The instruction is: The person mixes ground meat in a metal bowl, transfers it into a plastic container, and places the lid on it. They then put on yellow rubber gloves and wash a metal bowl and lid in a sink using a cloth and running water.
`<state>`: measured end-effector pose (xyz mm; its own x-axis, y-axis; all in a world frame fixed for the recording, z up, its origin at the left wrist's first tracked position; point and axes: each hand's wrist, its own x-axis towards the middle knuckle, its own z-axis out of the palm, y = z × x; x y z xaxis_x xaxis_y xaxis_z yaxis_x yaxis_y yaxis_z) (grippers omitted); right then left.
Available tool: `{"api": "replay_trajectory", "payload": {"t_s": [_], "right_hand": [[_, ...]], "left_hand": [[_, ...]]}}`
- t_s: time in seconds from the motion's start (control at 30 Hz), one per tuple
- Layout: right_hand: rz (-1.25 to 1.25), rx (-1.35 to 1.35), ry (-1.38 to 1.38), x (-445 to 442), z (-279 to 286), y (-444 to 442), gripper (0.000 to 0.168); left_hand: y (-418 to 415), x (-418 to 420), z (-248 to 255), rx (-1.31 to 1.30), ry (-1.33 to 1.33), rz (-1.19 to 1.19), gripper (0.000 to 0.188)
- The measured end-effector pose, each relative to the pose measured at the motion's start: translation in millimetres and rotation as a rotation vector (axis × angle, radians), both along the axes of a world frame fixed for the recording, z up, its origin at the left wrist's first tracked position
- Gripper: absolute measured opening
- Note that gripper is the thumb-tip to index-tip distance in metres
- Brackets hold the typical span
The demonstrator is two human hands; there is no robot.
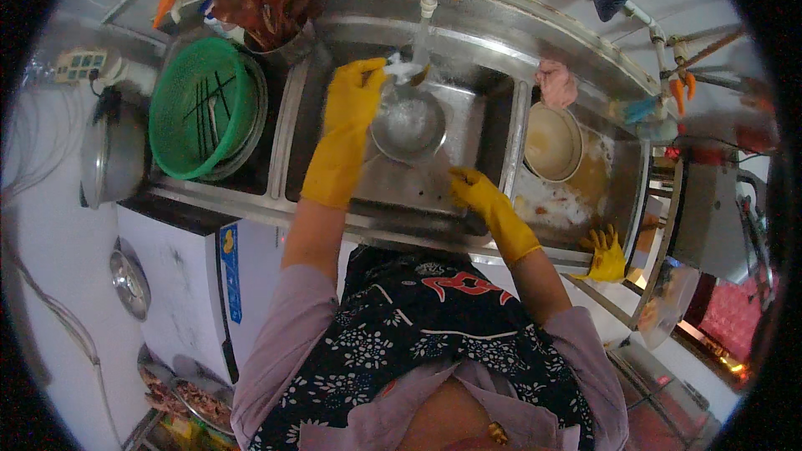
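Observation:
My left hand (356, 94), in a yellow rubber glove, grips something white and brownish (406, 70) under the running tap (431, 0); blur and splashing water hide what it is, perhaps a spoon. Below it a round metal bowl (408, 125) stands in the middle basin of a stainless steel sink (432, 191), with water falling into it. My right hand (479, 197), gloved too, hangs over the front right of that basin, its fingers loosely curled, with nothing visible in them.
On the left are a green plastic basket (164, 106) with chopsticks and a metal container (291, 47) full of brown spoons. The right basin holds a round pot (579, 144), a pink cloth (556, 82) and suds. A spare yellow glove (606, 257) lies on its front edge.

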<state>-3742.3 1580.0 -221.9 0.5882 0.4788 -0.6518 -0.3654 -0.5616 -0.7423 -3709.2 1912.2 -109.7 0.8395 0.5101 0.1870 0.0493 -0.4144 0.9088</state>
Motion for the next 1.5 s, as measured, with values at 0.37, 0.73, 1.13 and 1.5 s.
{"api": "replay_trajectory", "payload": {"t_s": [0.37, 0.73, 1.13, 1.5], "right_hand": [[-0.393, -0.036, 0.075, 22, -25, 115, 0.075], [-0.319, -0.383, -0.064, 105, -71, 77, 0.051], [0.146, -0.338, -0.583, 134, 60, 91, 0.03], [0.074, -0.405, -0.444, 129, 96, 106, 0.029]], "left_hand": [[38, -138, -28, 0.128, 0.532, 0.044, 0.021], [46, -111, -38, 0.149, 0.429, -0.002, 0.044], [42, -12, -80, 0.082, 0.472, -0.144, 0.05], [31, 14, -70, 0.222, 0.636, -0.211, 0.056]]}}
